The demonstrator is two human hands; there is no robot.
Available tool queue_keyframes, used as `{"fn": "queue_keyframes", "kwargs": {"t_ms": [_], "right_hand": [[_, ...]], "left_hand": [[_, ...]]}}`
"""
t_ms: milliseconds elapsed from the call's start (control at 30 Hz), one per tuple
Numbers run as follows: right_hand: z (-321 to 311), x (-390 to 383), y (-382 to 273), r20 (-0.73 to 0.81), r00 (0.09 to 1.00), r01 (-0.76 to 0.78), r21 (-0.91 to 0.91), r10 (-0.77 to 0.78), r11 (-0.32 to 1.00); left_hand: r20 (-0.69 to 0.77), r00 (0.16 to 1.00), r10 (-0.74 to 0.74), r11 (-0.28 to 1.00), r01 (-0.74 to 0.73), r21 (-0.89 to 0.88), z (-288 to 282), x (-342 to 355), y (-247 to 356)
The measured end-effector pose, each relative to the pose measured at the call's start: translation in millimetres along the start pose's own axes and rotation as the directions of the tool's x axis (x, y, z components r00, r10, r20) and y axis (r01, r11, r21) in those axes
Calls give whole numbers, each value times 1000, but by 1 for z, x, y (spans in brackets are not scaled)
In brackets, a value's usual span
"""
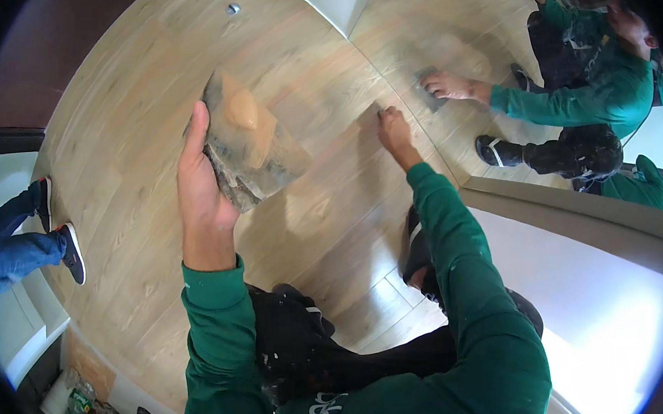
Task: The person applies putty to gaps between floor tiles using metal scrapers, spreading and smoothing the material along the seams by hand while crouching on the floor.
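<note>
My left hand (201, 178) is closed on the edge of a worn, smeared flat plate (270, 174), held tilted above the floor. A lump of tan putty (241, 109) sits on the plate's upper part. Low over the wood-look floor, my right hand (396, 132) reaches forward with its fingers pinched on a small flat scraper (379, 108). Most of that scraper is hidden by my fingers. The mirror (484, 70) shows the same hand with a dark, flat blade (434, 99) below it.
The mirror's lower frame (573, 211) runs along my right, above a glossy white panel (569, 258). A white corner (339, 4) juts in at the top. Another person's legs in jeans (19, 247) are at the left. A round metal fitting (233, 9) lies on the floor ahead.
</note>
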State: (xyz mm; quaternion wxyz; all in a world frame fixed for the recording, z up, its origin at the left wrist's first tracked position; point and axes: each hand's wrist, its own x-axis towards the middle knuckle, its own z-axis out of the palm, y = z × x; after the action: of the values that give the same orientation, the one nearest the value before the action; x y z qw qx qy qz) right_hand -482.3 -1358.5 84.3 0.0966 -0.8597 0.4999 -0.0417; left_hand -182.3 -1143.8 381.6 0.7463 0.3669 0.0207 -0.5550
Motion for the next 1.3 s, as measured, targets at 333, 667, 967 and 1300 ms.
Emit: {"fn": "queue_keyframes", "kwargs": {"t_ms": [333,667,967,1300], "right_hand": [[17,-101,-144,96,985,134,129,-146,983],[41,-177,-232,122,964,211,188,-236,959],[-52,-125,-181,67,973,144,581,-223,801],[-330,-56,-203,-541,376,876,-57,-752,479]], "left_hand": [[-17,999,29,1000,-29,-9,-6,2,6],[-42,998,44,999,-45,-27,-4,-2,7],[49,999,4,998,-1,-68,-5,6,10],[229,894,-384,922,385,42,8,3,-11]]}}
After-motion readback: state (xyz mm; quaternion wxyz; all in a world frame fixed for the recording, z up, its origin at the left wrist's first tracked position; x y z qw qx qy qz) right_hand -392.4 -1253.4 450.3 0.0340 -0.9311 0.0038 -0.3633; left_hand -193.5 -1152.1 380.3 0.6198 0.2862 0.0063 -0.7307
